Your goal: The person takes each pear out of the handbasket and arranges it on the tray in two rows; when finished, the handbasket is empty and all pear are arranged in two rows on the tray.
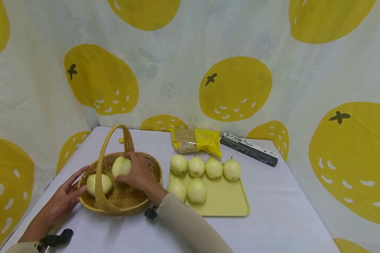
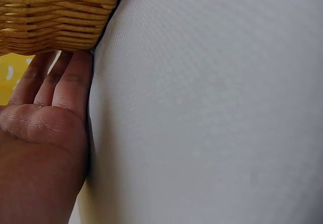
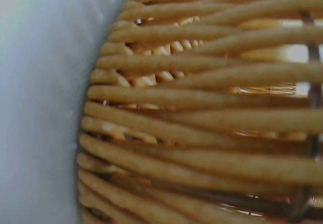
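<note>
A wicker basket with a tall arched handle stands at the left of the table. My right hand reaches into it and grips a pale yellow-green pear from the right side. Another pear lies in the basket at the left, partly behind the handle. At the basket's left side, my left hand rests against the wall, its thumb by the rim. The left wrist view shows straight fingers meeting the basket's underside close to the cloth. Only wickerwork fills the right wrist view; the right hand is hidden there.
Right of the basket, a yellow tray holds several pears. Behind it lie a yellow bag of grain-like food and a long black box. A small yellow object shows behind the basket. Fruit-printed cloth hangs around the white table.
</note>
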### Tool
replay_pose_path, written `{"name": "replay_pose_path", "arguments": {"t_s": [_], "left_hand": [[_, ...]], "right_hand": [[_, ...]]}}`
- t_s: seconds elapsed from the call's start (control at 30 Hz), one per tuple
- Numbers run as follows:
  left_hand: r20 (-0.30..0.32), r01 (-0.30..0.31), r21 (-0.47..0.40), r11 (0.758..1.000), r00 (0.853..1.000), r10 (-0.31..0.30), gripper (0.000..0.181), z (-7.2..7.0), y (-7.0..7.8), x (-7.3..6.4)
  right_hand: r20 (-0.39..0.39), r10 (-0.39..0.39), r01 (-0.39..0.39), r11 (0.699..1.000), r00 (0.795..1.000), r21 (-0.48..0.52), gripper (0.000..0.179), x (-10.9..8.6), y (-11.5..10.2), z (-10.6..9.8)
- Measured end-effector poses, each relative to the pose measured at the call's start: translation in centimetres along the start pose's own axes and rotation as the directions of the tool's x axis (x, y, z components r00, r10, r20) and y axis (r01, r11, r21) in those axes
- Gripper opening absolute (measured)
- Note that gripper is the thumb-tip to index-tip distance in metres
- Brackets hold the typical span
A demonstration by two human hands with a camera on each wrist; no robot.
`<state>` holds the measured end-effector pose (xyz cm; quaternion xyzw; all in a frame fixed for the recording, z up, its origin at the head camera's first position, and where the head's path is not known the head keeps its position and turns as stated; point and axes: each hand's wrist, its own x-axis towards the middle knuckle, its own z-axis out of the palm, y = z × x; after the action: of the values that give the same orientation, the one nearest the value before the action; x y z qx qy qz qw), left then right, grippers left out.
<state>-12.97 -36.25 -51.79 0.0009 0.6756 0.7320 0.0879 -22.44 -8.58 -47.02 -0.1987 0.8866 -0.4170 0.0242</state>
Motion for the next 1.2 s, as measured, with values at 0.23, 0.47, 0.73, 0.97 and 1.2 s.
{"name": "replay_pose_path", "arguments": {"t_s": [0.23,0.47,0.73,0.97,1.2], "left_hand": [[0.016,-0.016,-0.010,1.000,1.000,0.016,0.077,0.4,-0.4,-0.1],[-0.011,0.024,0.031,0.999,1.000,-0.023,0.076,0.7,-0.2,0.0],[0.014,-0.007,0.002,1.000,1.000,0.007,0.077,0.6,0.0,0.1],[0.000,-0.002,-0.002,1.000,1.000,0.002,0.077,0.3,0.1,0.0],[-0.016,0.022,0.024,0.999,1.000,-0.022,0.078,0.3,0.2,-0.1]], "right_hand": [[-0.060,-0.021,0.026,0.996,0.998,0.086,0.072,-0.3,0.4,-0.2],[-0.135,-0.064,0.089,0.979,0.989,0.182,0.071,-0.7,0.5,-0.8],[-0.171,-0.063,0.097,0.975,0.983,0.198,0.071,-1.4,-0.5,-2.9],[-0.164,-0.104,0.137,0.969,0.981,0.205,0.072,-2.9,-1.4,-5.3],[-0.149,-0.107,0.145,0.950,0.983,0.276,0.071,-4.7,-1.5,-7.7]]}}
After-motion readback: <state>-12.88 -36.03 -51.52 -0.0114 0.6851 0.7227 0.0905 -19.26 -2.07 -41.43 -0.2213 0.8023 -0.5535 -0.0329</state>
